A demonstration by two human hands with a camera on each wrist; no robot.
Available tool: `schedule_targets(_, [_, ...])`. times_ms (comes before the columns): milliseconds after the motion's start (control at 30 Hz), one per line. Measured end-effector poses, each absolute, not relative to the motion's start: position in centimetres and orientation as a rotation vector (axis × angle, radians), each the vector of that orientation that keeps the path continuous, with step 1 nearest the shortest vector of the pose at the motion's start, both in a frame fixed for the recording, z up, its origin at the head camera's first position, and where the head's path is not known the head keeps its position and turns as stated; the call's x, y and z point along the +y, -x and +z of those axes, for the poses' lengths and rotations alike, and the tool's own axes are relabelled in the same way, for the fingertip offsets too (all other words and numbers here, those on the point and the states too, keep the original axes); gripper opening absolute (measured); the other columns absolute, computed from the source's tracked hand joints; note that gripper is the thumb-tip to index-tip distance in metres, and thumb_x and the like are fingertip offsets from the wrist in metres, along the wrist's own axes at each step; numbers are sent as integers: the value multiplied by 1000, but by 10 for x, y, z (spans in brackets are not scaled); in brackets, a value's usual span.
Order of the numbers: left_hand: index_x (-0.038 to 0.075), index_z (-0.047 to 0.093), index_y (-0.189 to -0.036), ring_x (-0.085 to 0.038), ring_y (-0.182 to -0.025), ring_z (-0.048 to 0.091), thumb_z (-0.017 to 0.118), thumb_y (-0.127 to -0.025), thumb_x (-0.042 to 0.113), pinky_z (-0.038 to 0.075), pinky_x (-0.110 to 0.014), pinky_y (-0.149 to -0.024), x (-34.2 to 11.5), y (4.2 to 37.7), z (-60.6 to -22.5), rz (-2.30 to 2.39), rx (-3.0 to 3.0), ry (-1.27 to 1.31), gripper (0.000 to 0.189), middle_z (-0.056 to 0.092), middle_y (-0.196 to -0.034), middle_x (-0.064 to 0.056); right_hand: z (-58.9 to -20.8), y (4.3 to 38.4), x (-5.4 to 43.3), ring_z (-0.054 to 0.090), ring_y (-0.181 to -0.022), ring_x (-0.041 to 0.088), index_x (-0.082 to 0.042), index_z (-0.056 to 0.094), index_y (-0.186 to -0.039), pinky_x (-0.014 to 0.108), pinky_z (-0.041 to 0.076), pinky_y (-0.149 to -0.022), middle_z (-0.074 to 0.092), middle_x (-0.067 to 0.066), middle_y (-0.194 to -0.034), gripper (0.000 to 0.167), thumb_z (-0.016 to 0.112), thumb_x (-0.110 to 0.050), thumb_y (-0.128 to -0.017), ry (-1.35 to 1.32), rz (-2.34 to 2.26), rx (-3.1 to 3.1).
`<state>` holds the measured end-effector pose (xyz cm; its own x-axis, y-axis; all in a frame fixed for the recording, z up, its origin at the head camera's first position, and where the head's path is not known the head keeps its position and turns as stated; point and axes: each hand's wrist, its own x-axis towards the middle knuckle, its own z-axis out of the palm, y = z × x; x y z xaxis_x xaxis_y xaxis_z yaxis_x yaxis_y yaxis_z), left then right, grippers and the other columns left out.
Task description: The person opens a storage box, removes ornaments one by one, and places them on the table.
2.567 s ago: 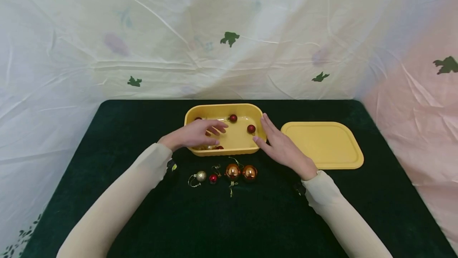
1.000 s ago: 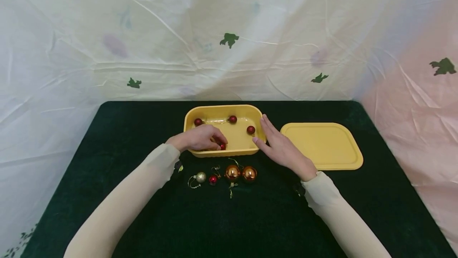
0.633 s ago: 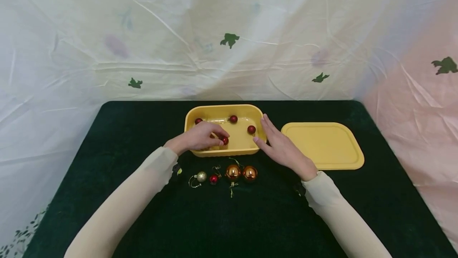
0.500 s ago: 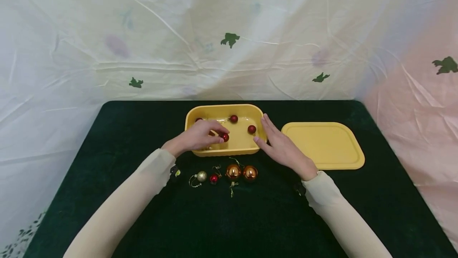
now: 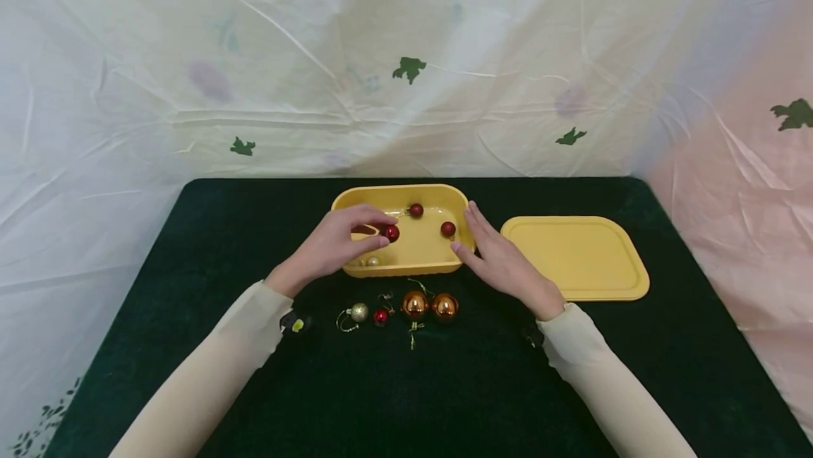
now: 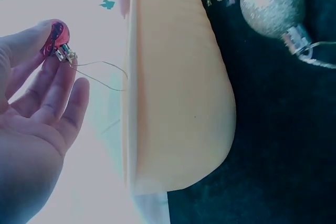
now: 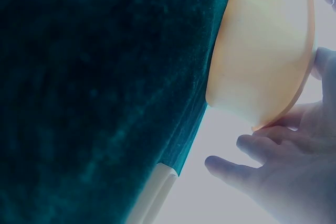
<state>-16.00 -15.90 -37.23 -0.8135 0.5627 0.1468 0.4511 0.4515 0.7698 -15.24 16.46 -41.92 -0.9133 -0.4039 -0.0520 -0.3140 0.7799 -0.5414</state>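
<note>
My left hand (image 5: 333, 238) pinches a small shiny red Christmas bauble (image 5: 392, 233) between thumb and fingers, above the left part of a yellow box (image 5: 413, 269). In the left wrist view the held bauble (image 6: 59, 36) shows its metal cap and a thin loop of string hanging toward the box rim. My right hand (image 5: 504, 260) rests against the box's right end, its fingers extended along the rim. Two dark red baubles, one at the back (image 5: 416, 211) and one at the right (image 5: 447, 229), lie inside; a pale gold bauble (image 5: 373, 260) sits near the front wall. My left hand hides the box's left part.
In front of the box lie a glittery silver-gold bauble (image 5: 359, 312), a small red bauble (image 5: 380, 317) and two copper baubles, one left (image 5: 415, 305) and one right (image 5: 444, 308). A yellow lid (image 5: 574, 257) lies to the right on the dark green cloth (image 5: 406, 401).
My left hand has reached down into the box, taken hold of the red bauble at the front, and lifted it up and slightly left. The right hand has stayed at the box's right end.
</note>
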Motion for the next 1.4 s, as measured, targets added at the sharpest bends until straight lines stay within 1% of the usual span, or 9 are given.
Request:
schedule_targets(200, [13,70,-132,-16,-113,64,73,-99,23,53,-49,-101,-167,145,-369,1355,2550,-923,35,69,-121,2,-419,153,165,15,-157,31,-9,6,-167,53,22,-124,-6,4,-173,86,41,-59,-107,569,-813,2806])
schedule_targets(300, [17,71,-132,-16,-118,63,74,-98,24,50,-50,-103,-171,136,-368,1338,2573,-899,35,69,-125,3,-419,152,165,16,-157,32,-9,6,-167,53,22,-124,-4,7,-174,85,43,-58,-107,568,-813,2807])
schedule_targets(433, [18,72,-131,-18,-124,61,76,-96,23,47,-50,-108,-176,126,-367,1321,2598,-887,35,70,-130,3,-419,153,165,15,-157,34,-8,6,-166,55,22,-124,-3,10,-174,84,44,-55,-108,570,-812,2807])
schedule_targets(600, [19,71,-132,-19,-123,62,76,-96,22,48,-51,-105,-183,114,-366,1332,2606,-878,37,70,-130,2,-419,152,165,16,-157,35,-9,5,-167,56,22,-123,-5,7,-174,85,44,-56,-108,571,-815,2805])
schedule_targets(767, [21,70,-133,-16,-123,62,76,-96,24,50,-51,-105,-187,105,-368,1361,2629,-837,38,68,-130,4,-419,153,165,15,-157,34,-9,5,-166,55,22,-124,-4,8,-174,85,44,-56,-108,573,-812,2807])
schedule_targets(1000, [18,72,-129,-16,-118,64,78,-94,23,51,-54,-102,-196,91,-375,1386,2700,-739,36,68,-126,4,-418,152,164,16,-157,32,-11,4,-167,54,23,-124,-7,2,-173,84,43,-56,-108,564,-816,2802])
schedule_targets(1067, [18,72,-128,-16,-117,64,78,-94,24,51,-54,-102,-199,87,-377,1371,2723,-708,35,69,-125,5,-418,152,164,17,-157,33,-11,4,-167,54,23,-124,-7,2,-173,84,44,-55,-108,565,-818,2802])
schedule_targets(1200, [15,72,-128,-17,-116,65,78,-94,23,52,-56,-99,-206,80,-380,1357,2752,-671,36,70,-123,4,-418,152,163,17,-157,32,-10,4,-167,54,23,-124,-7,2,-173,84,44,-54,-108,563,-814,2806])
schedule_targets(1400, [15,74,-125,-17,-113,67,79,-93,23,54,-56,-96,-218,70,-386,1324,2798,-599,33,71,-120,4,-418,152,163,16,-157,33,-10,5,-167,54,23,-124,-7,3,-173,83,45,-53,-108,556,-811,2807])
